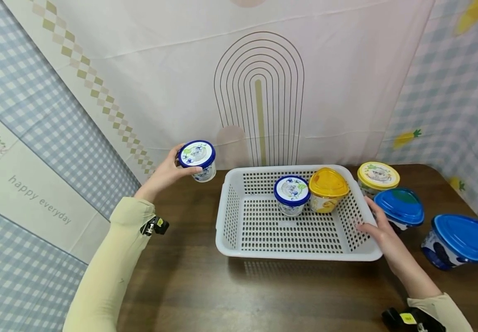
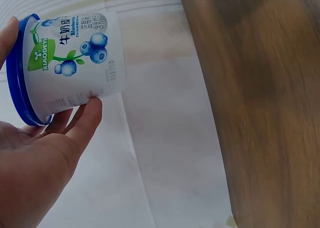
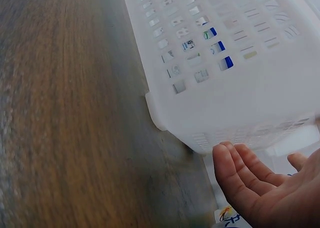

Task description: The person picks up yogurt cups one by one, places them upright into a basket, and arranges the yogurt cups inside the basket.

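One blueberry tub [image 1: 198, 159], gripped in left hand [image 1: 165, 174], aloft left of white perforated basket [image 1: 301, 256]; right hand [image 1: 384, 234] pinches basket's edge. Tub probably light, slick, squeezable: best held just below lid [image 2: 17, 80].

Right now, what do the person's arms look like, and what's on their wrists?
The left sleeve and right sleeve are pale yellow. A small black left camera with a bright yellow-green mark sits near one cuff, and a black right camera with a similar mark sits near the other. The left fingers and right fingers wear no gloves.
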A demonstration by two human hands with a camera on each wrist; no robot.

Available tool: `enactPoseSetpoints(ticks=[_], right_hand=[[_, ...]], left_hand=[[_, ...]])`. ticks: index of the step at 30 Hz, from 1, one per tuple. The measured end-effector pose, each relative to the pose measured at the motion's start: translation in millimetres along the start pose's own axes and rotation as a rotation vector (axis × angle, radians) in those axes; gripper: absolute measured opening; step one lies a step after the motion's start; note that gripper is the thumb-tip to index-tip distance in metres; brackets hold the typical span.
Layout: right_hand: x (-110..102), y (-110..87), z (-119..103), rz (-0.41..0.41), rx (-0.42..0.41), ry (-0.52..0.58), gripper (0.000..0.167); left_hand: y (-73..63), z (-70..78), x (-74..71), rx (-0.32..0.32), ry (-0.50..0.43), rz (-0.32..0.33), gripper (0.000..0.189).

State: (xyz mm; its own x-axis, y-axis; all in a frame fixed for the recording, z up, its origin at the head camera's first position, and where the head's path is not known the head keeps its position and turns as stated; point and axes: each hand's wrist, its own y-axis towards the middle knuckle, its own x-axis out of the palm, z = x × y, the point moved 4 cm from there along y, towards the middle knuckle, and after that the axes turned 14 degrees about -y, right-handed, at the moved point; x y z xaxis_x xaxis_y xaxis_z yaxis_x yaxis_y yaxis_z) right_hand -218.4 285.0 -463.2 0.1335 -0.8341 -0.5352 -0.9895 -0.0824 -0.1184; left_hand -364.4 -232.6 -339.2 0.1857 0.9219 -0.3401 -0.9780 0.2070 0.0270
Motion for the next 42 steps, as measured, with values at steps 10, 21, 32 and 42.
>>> enactPoseSetpoints(ticks=[10,21,32,42], right_hand=[[0,-2.2,-1,0.000,0.001,0.019,0.082],[1,-2.2,1,-0.004,0.016,0.004,0.081],[2,-2.4,1,-0.002,0.017,0.007,0.082],[1,-0.3,0,0.000,0.010,0.004,0.081]], left_hand=[[8.9,20.2,32.0,0.059,-0.026,-0.058,0.106],[22.3,37.1,71.7,0.078,0.011,-0.125,0.104],[26.3,31.6,104.5,0.087,-0.009,-0.213,0.106],[25.8,23.5,122.8,0.054,0.011,-0.255,0.106]])
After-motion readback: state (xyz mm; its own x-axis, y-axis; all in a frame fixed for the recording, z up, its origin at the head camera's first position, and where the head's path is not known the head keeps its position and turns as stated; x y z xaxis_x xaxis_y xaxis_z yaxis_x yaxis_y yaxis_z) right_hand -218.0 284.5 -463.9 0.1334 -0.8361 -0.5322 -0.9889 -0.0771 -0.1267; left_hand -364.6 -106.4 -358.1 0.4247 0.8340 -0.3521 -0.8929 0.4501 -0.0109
